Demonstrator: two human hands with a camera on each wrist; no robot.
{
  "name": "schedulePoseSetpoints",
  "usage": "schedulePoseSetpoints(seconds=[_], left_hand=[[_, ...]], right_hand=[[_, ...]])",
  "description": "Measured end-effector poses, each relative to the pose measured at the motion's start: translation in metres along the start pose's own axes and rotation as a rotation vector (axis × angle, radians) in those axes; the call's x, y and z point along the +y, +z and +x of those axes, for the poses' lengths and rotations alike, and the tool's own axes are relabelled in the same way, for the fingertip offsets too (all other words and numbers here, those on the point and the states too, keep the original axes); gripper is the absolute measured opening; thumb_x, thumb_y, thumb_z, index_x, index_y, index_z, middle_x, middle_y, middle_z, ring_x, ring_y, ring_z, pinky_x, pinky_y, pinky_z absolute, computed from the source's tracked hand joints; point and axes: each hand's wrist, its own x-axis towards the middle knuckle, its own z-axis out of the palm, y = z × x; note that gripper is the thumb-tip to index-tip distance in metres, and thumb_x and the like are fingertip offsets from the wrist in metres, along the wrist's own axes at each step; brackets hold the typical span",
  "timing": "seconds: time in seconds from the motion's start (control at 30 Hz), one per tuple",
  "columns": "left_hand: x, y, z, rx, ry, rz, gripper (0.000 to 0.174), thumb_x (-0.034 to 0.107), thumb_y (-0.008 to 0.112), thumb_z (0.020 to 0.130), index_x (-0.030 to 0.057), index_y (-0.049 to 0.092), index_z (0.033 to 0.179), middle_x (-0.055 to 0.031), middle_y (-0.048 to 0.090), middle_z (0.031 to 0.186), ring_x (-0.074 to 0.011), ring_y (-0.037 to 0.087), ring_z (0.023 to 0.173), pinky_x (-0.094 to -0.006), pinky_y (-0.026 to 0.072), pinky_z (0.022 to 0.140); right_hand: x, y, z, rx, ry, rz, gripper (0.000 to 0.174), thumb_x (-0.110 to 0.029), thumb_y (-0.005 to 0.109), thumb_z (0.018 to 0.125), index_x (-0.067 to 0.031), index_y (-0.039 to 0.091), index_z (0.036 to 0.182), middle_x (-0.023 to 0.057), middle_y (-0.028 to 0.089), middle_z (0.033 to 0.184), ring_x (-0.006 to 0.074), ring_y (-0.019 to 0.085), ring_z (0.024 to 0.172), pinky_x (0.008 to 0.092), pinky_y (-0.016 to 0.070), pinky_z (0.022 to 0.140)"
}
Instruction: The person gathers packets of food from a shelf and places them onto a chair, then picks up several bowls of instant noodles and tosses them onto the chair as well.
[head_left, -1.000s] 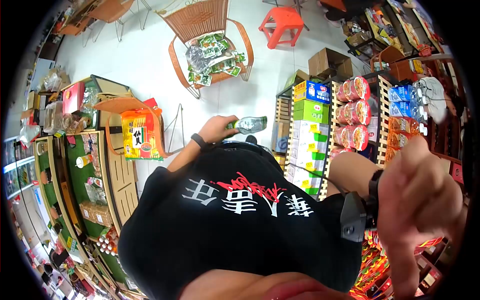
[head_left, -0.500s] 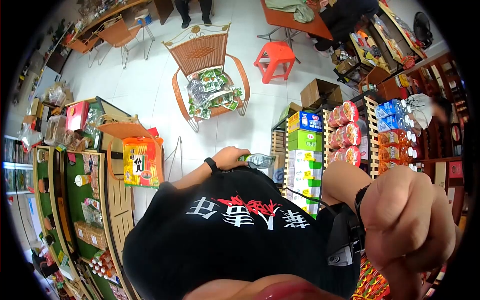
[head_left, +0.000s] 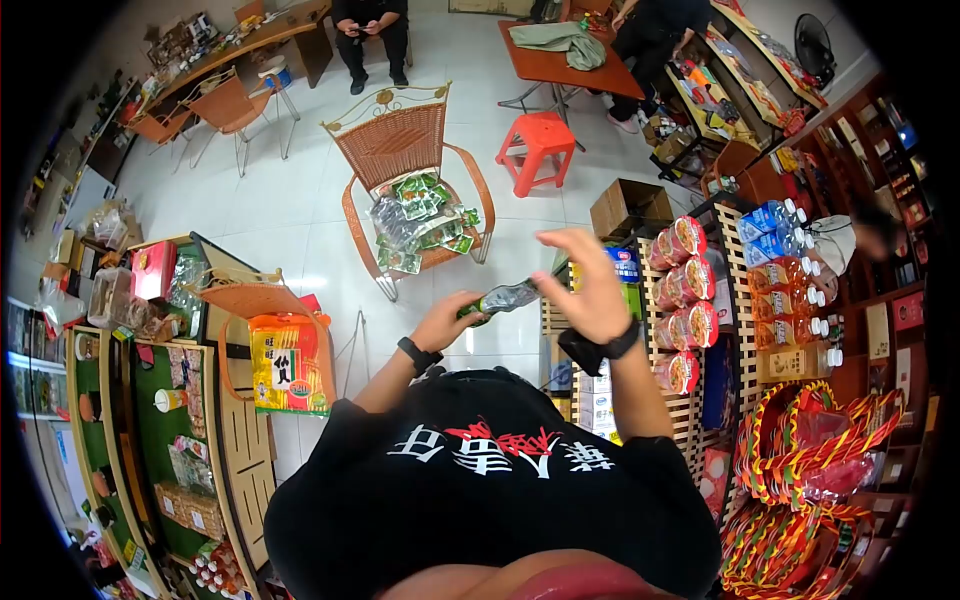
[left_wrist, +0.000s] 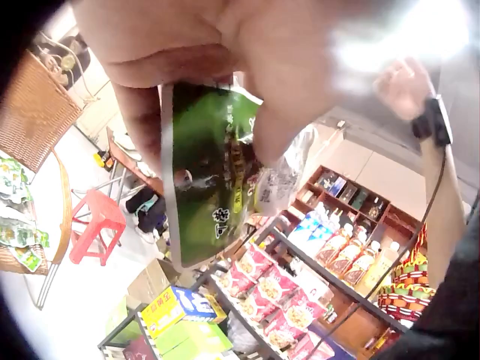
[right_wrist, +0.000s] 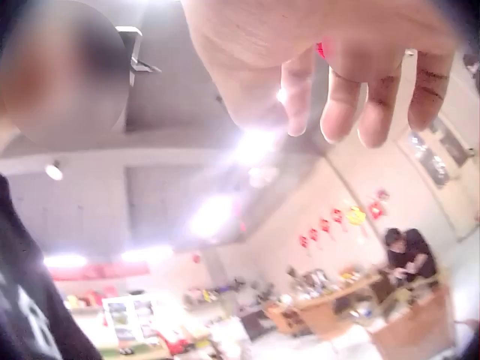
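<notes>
Pale tile floor (head_left: 290, 215) spreads through a crowded shop, and a person (head_left: 370, 40) in dark clothes sits at the back. A wicker armchair (head_left: 390, 145) stands ahead with a heap of green packets (head_left: 420, 195) on its seat, and a red stool (head_left: 537, 150) is to its right. Nearer, on the right, a slatted shelf (head_left: 738, 330) carries 4 rows of red noodle tubs (head_left: 688, 290), with drink bottles (head_left: 775, 290) lined up beside them. Woven baskets (head_left: 790, 560) are stacked at lower right, and a red and yellow snack bag (head_left: 288, 360) leans on a chair at left.

In front of the wearer's black shirt (head_left: 480, 520), the left hand (head_left: 447, 320) pinches a green pouch (head_left: 508, 298) by its end, thumb against fingers, holding it tilted in the air. The right hand (head_left: 595, 295) is raised near the pouch's far end, fingers extended and thumb spread, with nothing in its grasp; the left wrist view shows a gap between that hand and the pouch.
</notes>
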Motion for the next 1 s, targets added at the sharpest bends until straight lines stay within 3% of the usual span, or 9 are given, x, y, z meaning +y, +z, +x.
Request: schedulePoseSetpoints(seconds=[0.07,0.17,0.27,0.4,0.47,0.57,0.63,0.87,1.0], left_hand=[[0.008,-0.011,-0.002,0.003,-0.046,-0.095,0.034,0.010,0.067,0.082,0.0015,0.061,0.115,-0.0130,0.066,0.101,-0.0267,0.065,0.091,-0.0333,0.0498,0.079],[0.014,-0.033,-0.003,-0.009,-0.112,-0.222,0.033,0.007,0.069,0.080,0.0015,0.063,0.112,-0.0112,0.069,0.095,-0.0218,0.068,0.083,-0.0301,0.0518,0.074],[0.006,-0.052,-0.004,-0.093,-0.032,-0.054,0.028,0.008,0.069,0.082,-0.0001,0.065,0.108,-0.0103,0.071,0.090,-0.0153,0.068,0.080,-0.0274,0.0528,0.073],[0.000,-0.065,-0.011,-0.072,-0.020,-0.107,0.026,0.008,0.069,0.083,0.0002,0.065,0.108,-0.0102,0.070,0.089,-0.0134,0.066,0.081,-0.0264,0.0522,0.074],[-0.005,-0.063,-0.014,0.095,-0.145,-0.391,0.024,0.008,0.067,0.084,-0.0006,0.064,0.107,-0.0087,0.069,0.086,-0.0138,0.065,0.081,-0.0264,0.0516,0.075],[-0.039,-0.061,-0.020,-0.049,-0.281,-0.645,0.022,0.010,0.065,0.087,-0.0021,0.063,0.106,-0.0076,0.068,0.087,-0.0131,0.064,0.080,-0.0268,0.0513,0.074],[-0.055,-0.066,-0.020,-0.239,-0.255,-0.505,0.023,0.016,0.062,0.091,-0.0035,0.063,0.103,-0.0069,0.068,0.086,-0.0114,0.062,0.077,-0.0271,0.0505,0.070],[-0.071,-0.060,0.012,-0.200,-0.224,-0.435,0.020,0.015,0.059,0.092,-0.0019,0.065,0.100,-0.0065,0.069,0.084,-0.0123,0.063,0.074,-0.0280,0.0501,0.069],[-0.083,-0.069,0.044,-0.138,-0.176,-0.190,0.022,0.022,0.062,0.090,0.0019,0.068,0.096,-0.0085,0.068,0.073,-0.0169,0.064,0.064,-0.0294,0.0482,0.062]], right_hand=[[0.047,0.041,-0.029,-0.152,0.082,-0.117,0.053,-0.021,0.072,0.078,-0.0069,0.053,0.125,0.0181,0.051,0.130,0.0344,0.048,0.120,0.0410,0.0384,0.100],[0.076,0.081,-0.059,-0.347,0.436,0.154,0.045,-0.023,0.072,0.080,-0.0063,0.058,0.118,0.0160,0.065,0.108,0.0295,0.061,0.101,0.0364,0.0468,0.088],[0.080,0.106,-0.075,-0.222,0.440,0.193,0.029,-0.019,0.070,0.082,-0.0048,0.063,0.106,0.0116,0.069,0.082,0.0226,0.067,0.074,0.0319,0.0509,0.070],[0.070,0.122,-0.085,-0.091,0.598,0.291,0.020,-0.018,0.071,0.082,-0.0036,0.066,0.096,0.0090,0.067,0.076,0.0124,0.062,0.067,0.0273,0.0477,0.062],[0.071,0.133,-0.091,-0.059,0.607,0.273,0.020,-0.018,0.071,0.082,-0.0036,0.066,0.096,0.0087,0.067,0.076,0.0119,0.061,0.066,0.0270,0.0468,0.062],[0.070,0.142,-0.095,-0.024,0.627,0.214,0.021,-0.018,0.072,0.082,-0.0036,0.065,0.095,0.0081,0.067,0.076,0.0112,0.057,0.066,0.0262,0.0446,0.062],[0.065,0.146,-0.091,0.035,0.672,0.267,0.022,-0.019,0.073,0.082,-0.0040,0.065,0.096,0.0071,0.066,0.077,0.0107,0.057,0.069,0.0268,0.0447,0.063],[0.096,0.168,-0.097,0.209,0.861,0.650,0.025,-0.018,0.070,0.085,0.0022,0.064,0.098,0.0038,0.067,0.086,0.0072,0.059,0.077,0.0244,0.0474,0.070],[0.143,0.174,-0.090,0.011,0.906,0.494,0.026,-0.020,0.067,0.088,0.0026,0.065,0.100,0.0054,0.069,0.087,0.0077,0.060,0.078,0.0255,0.0481,0.071]])
